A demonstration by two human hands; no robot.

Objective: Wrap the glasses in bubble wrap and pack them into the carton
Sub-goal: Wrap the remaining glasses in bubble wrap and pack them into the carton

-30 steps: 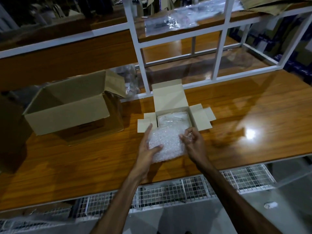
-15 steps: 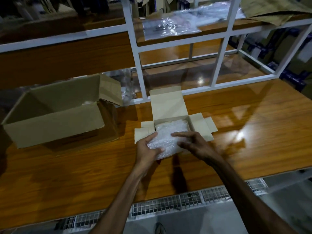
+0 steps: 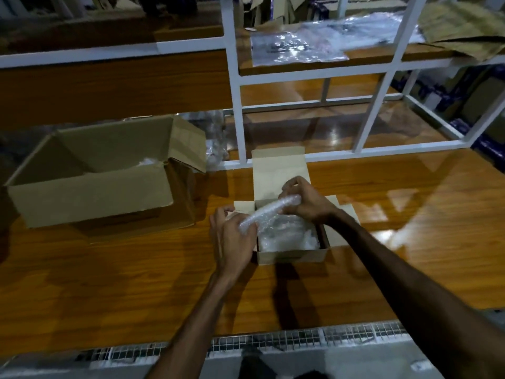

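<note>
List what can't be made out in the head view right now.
- Contents of the bubble wrap roll: both hands, left hand and right hand, cover its ends; wrap is cloudy.
- Small carton interior: filled with wrap, glasses not visible.
- Large carton: near wall hides its floor.
- Top shelf plastic: blurred.

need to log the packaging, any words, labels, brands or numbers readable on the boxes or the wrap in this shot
No text can be read anywhere in this view.
Small open brown cardboard carton: plain walls and flaps, no print visible.
Large open brown cardboard box: plain faces, no label showing.
Roll of clear bubble wrap, held by the left hand and right hand: no marking.
Clear plastic sheet on the upper shelf: dark specks, too blurred to read.
</note>
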